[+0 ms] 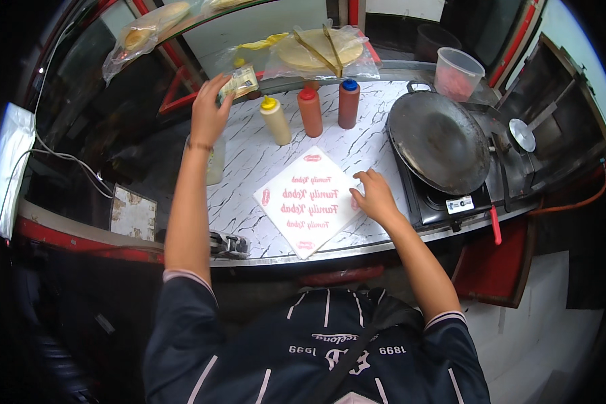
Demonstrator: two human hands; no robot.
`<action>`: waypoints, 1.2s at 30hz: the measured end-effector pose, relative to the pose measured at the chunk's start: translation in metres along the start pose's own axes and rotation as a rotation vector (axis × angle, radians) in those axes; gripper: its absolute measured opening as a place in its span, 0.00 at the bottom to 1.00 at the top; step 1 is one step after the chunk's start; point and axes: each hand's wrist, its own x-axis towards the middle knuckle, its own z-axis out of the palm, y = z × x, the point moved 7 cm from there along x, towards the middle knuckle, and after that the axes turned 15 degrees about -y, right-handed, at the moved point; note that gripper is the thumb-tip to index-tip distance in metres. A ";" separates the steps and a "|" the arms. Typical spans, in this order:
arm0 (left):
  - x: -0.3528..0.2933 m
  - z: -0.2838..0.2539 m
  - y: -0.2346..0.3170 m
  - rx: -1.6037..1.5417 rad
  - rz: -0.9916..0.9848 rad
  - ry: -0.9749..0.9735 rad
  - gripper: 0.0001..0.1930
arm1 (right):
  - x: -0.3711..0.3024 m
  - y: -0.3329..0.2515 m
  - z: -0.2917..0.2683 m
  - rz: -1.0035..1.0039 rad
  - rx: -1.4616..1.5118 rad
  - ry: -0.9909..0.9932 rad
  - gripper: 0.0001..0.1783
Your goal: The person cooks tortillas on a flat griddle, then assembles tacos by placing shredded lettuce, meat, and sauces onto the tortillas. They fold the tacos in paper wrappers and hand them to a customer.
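Note:
My left hand reaches to the far left of the counter. Its thumb and fingers close on the near end of a small yellow-green and white printed packet. Over the right corner of a white paper wrapper with red print is my right hand, thumb and forefinger apart and nothing between them. The wrapper lies flat, turned like a diamond. Beyond it stand three squeeze bottles: a cream one with a yellow cap, an orange-red one with a red cap and a darker red one with a blue cap.
A large black pan sits on a stove at the right, beside a ladle. Behind are a clear plastic tub and bagged flatbreads with tongs on top. A metal device stands at the front left edge.

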 end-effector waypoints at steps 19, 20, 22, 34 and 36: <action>-0.317 0.136 0.134 -1.736 -1.193 -0.112 0.38 | 0.092 0.018 0.066 0.267 -0.070 -0.135 0.21; -0.321 0.135 0.132 -1.760 -1.178 -0.106 0.38 | 0.092 -0.004 0.060 0.187 -0.054 -0.141 0.18; -0.327 0.132 0.134 -1.745 -1.182 -0.132 0.37 | 0.079 -0.061 0.027 -0.071 -0.120 -0.078 0.15; -0.377 -0.008 0.173 -1.696 -0.530 -1.060 0.25 | 0.149 -0.307 -0.547 -0.581 0.261 0.513 0.16; -0.392 -0.030 0.163 -1.669 -0.611 -1.017 0.26 | 0.199 -0.277 -0.609 -0.467 0.403 0.548 0.19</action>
